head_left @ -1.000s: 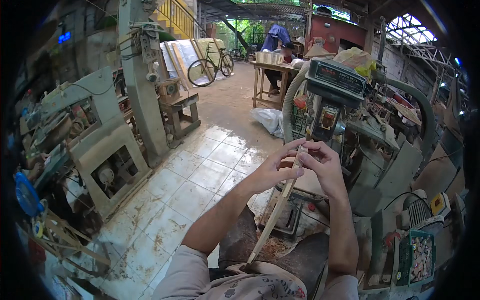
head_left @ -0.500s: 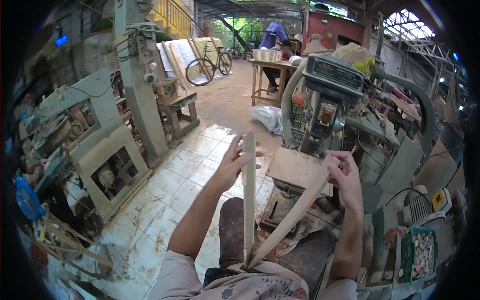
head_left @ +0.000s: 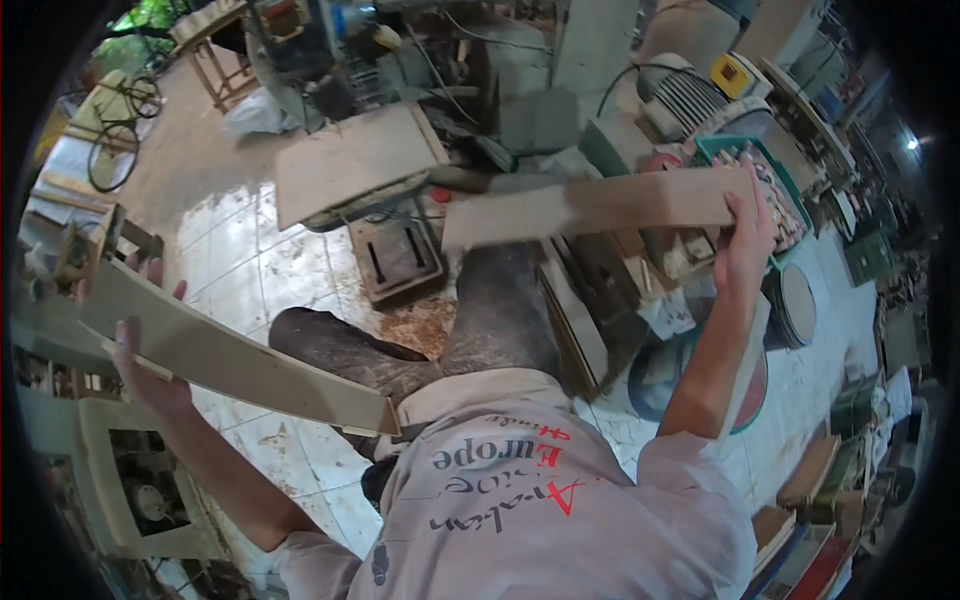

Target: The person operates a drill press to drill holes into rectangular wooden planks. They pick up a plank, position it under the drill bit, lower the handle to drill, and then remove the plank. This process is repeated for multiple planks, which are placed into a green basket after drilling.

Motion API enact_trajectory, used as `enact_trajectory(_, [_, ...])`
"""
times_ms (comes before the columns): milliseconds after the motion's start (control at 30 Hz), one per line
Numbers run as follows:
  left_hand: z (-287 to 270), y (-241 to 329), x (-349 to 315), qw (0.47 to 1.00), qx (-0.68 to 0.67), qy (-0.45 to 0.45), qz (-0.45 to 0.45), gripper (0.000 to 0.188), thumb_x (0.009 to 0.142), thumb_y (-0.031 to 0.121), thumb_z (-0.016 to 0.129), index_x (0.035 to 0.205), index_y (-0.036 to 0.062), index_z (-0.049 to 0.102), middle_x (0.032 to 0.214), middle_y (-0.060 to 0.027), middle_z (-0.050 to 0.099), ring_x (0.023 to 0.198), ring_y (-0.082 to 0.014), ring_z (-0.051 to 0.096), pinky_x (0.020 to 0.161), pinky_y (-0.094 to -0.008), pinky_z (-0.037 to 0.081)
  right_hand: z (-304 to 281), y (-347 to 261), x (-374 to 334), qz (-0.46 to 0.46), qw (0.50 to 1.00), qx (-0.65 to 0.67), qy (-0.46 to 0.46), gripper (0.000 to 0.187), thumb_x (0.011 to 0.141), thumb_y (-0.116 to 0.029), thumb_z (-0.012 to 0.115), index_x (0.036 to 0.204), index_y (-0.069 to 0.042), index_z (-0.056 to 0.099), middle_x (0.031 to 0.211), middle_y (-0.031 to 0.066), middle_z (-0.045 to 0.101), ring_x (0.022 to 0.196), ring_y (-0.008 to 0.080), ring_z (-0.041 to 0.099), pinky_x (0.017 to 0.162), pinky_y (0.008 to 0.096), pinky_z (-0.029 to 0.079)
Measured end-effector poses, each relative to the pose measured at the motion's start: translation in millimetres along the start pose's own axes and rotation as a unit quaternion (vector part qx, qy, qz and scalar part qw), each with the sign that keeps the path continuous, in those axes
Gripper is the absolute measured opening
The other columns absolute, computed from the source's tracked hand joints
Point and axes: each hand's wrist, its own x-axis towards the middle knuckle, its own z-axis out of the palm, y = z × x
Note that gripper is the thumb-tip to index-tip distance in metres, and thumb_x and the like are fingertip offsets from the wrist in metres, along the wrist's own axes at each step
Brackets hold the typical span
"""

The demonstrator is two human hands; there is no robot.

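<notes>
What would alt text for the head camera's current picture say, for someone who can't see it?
A person's left hand holds a pale wooden strip slanting toward their waist, while the right hand holds a second strip pointing inward. Around them is a cluttered workshop, with a flat panel ahead above a white tiled floor.

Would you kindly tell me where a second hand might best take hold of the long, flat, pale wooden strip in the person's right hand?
By its left end, I'd judge, coming from the left and pinching the broad faces: the pale wooden strip stretches sideways from the right hand, which holds its right end, leaving the left end uncovered.
</notes>
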Motion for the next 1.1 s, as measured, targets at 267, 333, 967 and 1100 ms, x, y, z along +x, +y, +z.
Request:
enact_trajectory(267, [32.0,-7.8,10.4,0.998,0.046,-0.037,-0.002,0.074,0.086,0.03,0.054,0.148,0.0185,0.017,0.142,-0.0221,0.037,0.13,-0.0416,0.04,0.1,-0.0547,0.042,-79.2,127.7,-128.5,0.106,0.981,-0.067,0.149,0.046,0.093,-0.011,0.057,0.133,-0.009,0.035,0.124,0.0142,0.049,0.109,0.0271,0.055,0.08,0.0398,0.056])
enact_trajectory(333, [36.3,-6.6,10.3,0.998,0.053,-0.041,0.002,0.075,0.085,0.03,0.055,0.148,0.019,0.017,0.142,-0.0218,0.037,0.129,-0.0409,0.041,0.1,-0.0543,0.042,-76.6,156.1,-153.5,0.144,0.968,-0.037,0.202,0.044,0.093,-0.011,0.056,0.132,-0.01,0.033,0.125,0.0145,0.046,0.108,0.0287,0.055,0.082,0.0412,0.055])
enact_trajectory(967, [40.1,2.4,5.4,0.998,0.017,-0.063,-0.012,0.075,0.085,0.023,0.057,0.149,0.0199,0.017,0.144,-0.0202,0.037,0.129,-0.039,0.042,0.104,-0.0546,0.038,-149.3,314.4,-255.3,0.278,0.879,0.018,0.388,0.046,0.086,-0.006,0.057,0.126,-0.01,0.034,0.112,0.0121,0.048,0.092,0.0246,0.056,0.071,0.038,0.054])
enact_trajectory(1100, [47.9,2.3,3.9,0.998,0.032,-0.062,-0.003,0.071,0.087,0.022,0.053,0.148,0.0182,0.018,0.145,-0.0223,0.033,0.132,-0.0406,0.037,0.109,-0.0558,0.033,-190.5,347.1,-282.3,0.415,0.839,-0.002,0.353,0.046,0.086,-0.004,0.054,0.128,-0.008,0.036,0.111,0.013,0.051,0.094,0.0247,0.056,0.076,0.0389,0.052])
